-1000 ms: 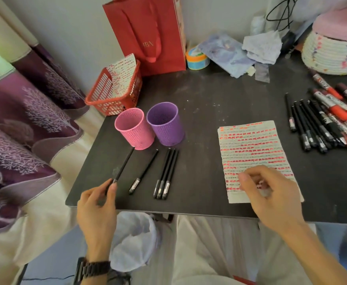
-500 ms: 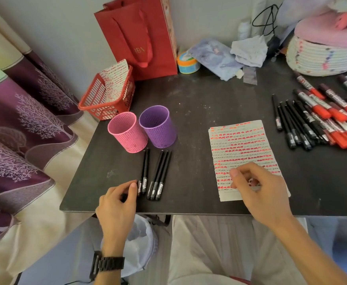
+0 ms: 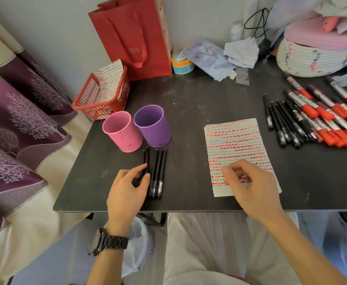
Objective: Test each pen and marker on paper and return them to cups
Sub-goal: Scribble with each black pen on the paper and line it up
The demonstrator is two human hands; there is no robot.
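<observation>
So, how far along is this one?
Done: the paper is nearly filled with red and black test marks. In hand: the left hand pinches black pens from a row of five; the right hand rests on the paper. Left: pink cup and purple cup stand empty; pile of pens and markers waits.

Dark, scuffed counter (image 3: pixel 189 103) under the fingers (image 3: pixel 141 167), set against a pale grey wall (image 3: pixel 45 27) beyond them. Left of the fingers, purple curtain fabric (image 3: pixel 14 120) with pale tree print, banded in cream. Nearer than the fingers, below the counter edge, grey floor (image 3: pixel 51 264). Soft, even light.
</observation>
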